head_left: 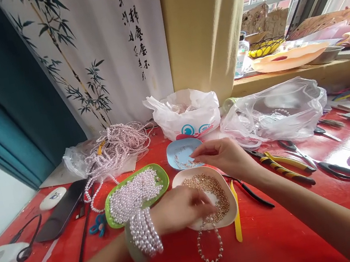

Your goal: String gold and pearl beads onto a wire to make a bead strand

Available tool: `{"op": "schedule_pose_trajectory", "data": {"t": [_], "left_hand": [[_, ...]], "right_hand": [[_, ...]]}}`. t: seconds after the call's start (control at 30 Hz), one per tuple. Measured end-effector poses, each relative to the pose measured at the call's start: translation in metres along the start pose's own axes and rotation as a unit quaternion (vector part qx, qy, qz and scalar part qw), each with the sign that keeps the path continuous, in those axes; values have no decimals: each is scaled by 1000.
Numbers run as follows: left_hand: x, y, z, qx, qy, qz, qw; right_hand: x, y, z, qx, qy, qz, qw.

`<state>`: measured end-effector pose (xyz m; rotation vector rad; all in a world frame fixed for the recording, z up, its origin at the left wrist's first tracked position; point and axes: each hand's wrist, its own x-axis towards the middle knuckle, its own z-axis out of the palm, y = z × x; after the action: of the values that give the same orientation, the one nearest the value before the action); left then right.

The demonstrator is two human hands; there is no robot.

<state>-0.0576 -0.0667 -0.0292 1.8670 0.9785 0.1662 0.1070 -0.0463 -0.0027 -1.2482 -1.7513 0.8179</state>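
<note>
A red bench (282, 238) fills the view, crowded with beading supplies. At its back lie clear plastic bags (276, 113) and a heap of pearl strands (113, 148); to the right lie pliers (283, 166) and scissors (323, 165). Nearer the person sit three dishes: a green tray (163, 187) piled with pearls, a white dish (229, 198) holding small gold beads (210, 185), and beyond it a small blue dish (181, 150). The left hand (181, 206), its wrist wrapped in pearl bracelets (144, 233), rests over the near edge of the white dish with its fingers pinched shut on the top of a partly strung bead loop (210, 246). The loop hangs toward the person, just off the dish's near rim, its long axis running away from the body. The right hand (225, 156) hovers over the gap between the blue and white dishes, fingers loosely curled and pinched; whether they hold a bead cannot be told. The gold beads lie directly between both hands, nearer the left.
</note>
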Motion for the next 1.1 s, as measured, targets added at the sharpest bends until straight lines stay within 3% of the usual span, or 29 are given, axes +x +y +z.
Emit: {"op": "schedule_pose_trajectory", "data": {"t": [0.1,0.23,0.33,0.53,0.73,0.93,1.1], "left_hand": [[-1,2,5,-12,-19,20,1000],[5,-2,3,-128,-27,1,991],[9,-4,0,-254,-56,-12,965],[7,2,-3,-421,10,-37,906],[8,-1,-7,-465,62,0,883],[6,1,-13,-437,108,55,891],[7,1,-13,-422,135,41,896]], "right_hand": [[-2,-3,0,19,-11,3,1000],[-5,-5,-3,48,-26,-1,998],[-7,-4,-6,63,-35,11,997],[-17,12,-8,150,-52,49,986],[-27,26,-8,256,-59,71,962],[-34,8,-6,303,-74,86,946],[-36,2,-1,300,-66,107,946]]}}
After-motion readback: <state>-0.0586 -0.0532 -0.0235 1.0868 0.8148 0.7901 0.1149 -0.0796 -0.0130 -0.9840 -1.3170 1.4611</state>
